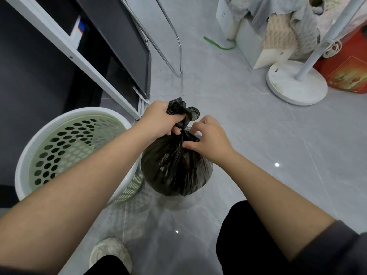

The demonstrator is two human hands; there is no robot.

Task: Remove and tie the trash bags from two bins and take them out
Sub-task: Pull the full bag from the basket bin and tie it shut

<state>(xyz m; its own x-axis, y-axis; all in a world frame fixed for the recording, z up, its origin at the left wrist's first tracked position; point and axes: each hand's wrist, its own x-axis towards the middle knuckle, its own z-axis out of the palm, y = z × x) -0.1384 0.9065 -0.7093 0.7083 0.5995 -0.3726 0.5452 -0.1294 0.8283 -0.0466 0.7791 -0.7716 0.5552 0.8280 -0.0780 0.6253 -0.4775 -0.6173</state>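
Black trash bag (174,169), full and round, neck gathered and twisted at the top. It is out of the bin, just right of it and touching its side. Cannot tell if its bottom rests on the floor (248,120) or hangs just above.

Left hand (158,120) is clamped in a fist round the twisted neck, loose ends sticking out above the fist. Right hand (208,137) is just beside it, fingers curled at the neck, thumb on the plastic below the twist. The 2 hands are close together.

Bin (25,155): white rim, green perforated wall, no liner inside.

1 pale shoe (111,253) at bottom. White desk frame (79,58) upper left, metal chair leg (179,46) behind. Far right: round white stand base (296,84), red box (345,64), white box (250,42) with cloths (288,20) piled on it, green strap (218,45) on the floor.
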